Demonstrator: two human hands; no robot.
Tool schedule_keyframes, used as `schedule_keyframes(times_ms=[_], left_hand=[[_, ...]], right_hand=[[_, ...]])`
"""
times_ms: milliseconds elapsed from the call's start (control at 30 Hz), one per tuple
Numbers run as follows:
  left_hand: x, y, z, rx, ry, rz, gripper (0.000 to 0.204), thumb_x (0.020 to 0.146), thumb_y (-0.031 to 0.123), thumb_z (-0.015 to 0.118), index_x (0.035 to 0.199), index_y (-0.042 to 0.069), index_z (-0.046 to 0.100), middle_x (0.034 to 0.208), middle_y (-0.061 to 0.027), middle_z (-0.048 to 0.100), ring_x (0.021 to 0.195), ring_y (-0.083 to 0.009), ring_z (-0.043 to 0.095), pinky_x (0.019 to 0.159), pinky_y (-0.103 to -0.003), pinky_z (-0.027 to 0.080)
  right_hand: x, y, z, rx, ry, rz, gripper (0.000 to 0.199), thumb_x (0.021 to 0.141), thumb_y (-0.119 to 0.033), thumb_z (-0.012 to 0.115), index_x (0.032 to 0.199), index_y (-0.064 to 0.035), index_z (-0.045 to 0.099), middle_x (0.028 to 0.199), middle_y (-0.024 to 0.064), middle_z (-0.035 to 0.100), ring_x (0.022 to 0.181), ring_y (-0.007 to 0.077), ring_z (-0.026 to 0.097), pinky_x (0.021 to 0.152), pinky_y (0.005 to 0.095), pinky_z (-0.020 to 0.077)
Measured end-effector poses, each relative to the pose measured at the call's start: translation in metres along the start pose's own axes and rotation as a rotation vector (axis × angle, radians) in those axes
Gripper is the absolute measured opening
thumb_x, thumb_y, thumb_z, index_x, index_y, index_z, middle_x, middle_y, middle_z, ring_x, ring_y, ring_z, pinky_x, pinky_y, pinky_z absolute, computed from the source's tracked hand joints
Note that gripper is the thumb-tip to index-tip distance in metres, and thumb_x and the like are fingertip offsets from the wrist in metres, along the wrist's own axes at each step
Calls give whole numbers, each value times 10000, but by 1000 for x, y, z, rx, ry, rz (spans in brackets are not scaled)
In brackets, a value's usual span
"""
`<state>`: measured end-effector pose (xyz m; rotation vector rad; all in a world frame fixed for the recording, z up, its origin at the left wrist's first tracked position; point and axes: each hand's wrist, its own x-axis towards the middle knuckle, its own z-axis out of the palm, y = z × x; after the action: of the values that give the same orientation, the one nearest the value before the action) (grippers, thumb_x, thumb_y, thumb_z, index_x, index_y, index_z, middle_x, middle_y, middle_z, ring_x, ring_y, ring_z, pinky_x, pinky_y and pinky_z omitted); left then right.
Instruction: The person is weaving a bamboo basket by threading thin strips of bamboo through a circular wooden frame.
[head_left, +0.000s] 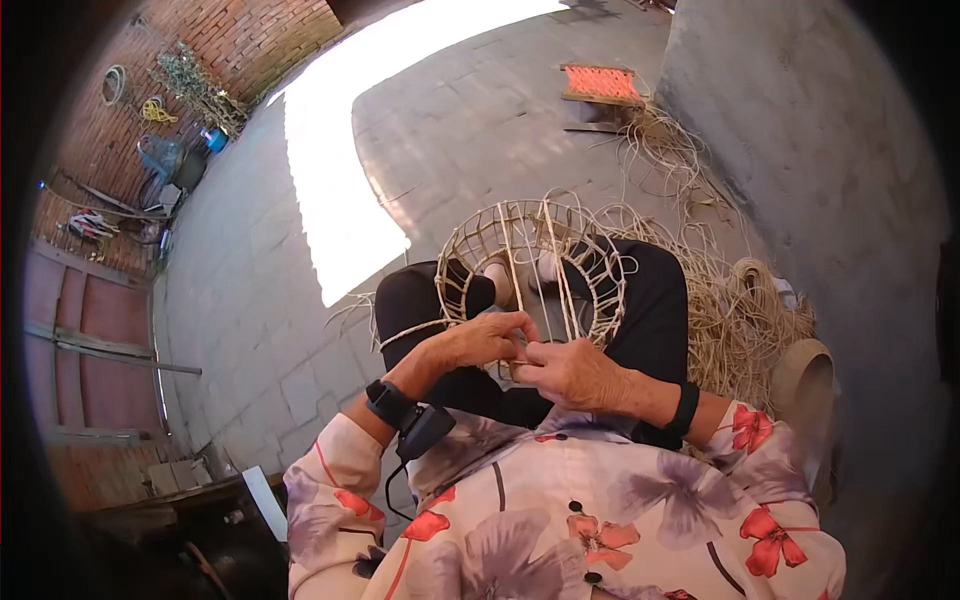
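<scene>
A round openwork frame [482, 222], bound with beige cord, rests on my lap between my knees. Pale strands of cord [513, 262] run across its opening from the far rim toward me. At the near rim, my left hand [480, 340] bends its fingers inward and pinches the cord. My right hand [578, 375] sits just beside it, thumb and forefinger closed on the cord too. The fingertips of both hands nearly meet, and the exact spot they grip is partly hidden. One loose cord [412, 332] trails leftward from the frame across my left thigh.
A big tangled heap of beige cord [735, 325] lies on the floor to my right, beside a tan rounded object [803, 370]. Farther off is a small stool with an orange woven seat [602, 82]. A grey wall [800, 130] bounds the right; a brick wall [250, 45] stands far left.
</scene>
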<state>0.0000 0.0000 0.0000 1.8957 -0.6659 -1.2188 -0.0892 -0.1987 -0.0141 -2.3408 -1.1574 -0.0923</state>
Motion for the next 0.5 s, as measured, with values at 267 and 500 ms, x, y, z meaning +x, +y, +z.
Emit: schedule_keyframes(times_ms=[267, 500], left_hand=[[16, -5, 0, -261, -111, 1, 229, 827, 115, 568, 1038, 32, 599, 965, -32, 609, 940, -117, 546, 832, -270, 426], [18, -10, 0, -255, -78, 25, 220, 806, 87, 571, 1019, 42, 605, 946, -11, 602, 916, -106, 537, 813, -267, 418]], right_hand=[[9, -5, 12, -192, 168, -105, 78, 769, -139, 597, 834, -126, 556, 828, 40, 493, 734, 171, 562, 594, 300, 474], [14, -13, 19, -305, 224, -70, 52, 765, -165, 586, 806, -140, 564, 801, 46, 461, 770, 194, 535, 614, 329, 431]])
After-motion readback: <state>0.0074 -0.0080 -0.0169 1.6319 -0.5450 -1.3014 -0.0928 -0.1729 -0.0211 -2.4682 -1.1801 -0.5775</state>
